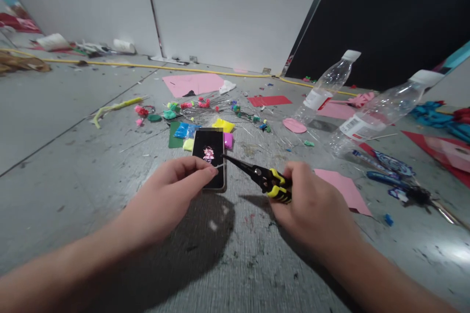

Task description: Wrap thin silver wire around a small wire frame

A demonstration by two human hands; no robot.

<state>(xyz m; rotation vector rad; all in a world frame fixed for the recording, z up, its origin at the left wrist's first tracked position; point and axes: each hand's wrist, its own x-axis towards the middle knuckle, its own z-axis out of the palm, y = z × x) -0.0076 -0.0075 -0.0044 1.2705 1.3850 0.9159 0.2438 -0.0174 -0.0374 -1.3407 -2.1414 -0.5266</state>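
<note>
Both forearms reach in from the near edge over a grey, scuffed surface, with bare room beneath and between them. The right hand is curled into a fist around the yellow-and-black handles of the pliers, its grip pressed tight on them; the back of the hand faces up and the long black nose points left and slightly away. The tip of the nose lies at the right edge of the phone, just beside the left fingertips. The left hand rests palm down, its grip pinched together with thumb and forefinger meeting at the phone's lower right side; whether a thin wire is between them I cannot tell. The phone lies flat, screen lit, just beyond the left hand and touching it.

Right of the right hand, a pink sheet lies flat, close to the knuckles. To the left the surface is open out to a seam line.

Behind the phone sit coloured clay packets in blue, yellow, green and magenta, then a scatter of small clay bits and thin pins. Further right, two clear bottles lie tilted near a red sheet. Farther back lies a large pink sheet, and a yellow cable runs along the foot of the white wall.
</note>
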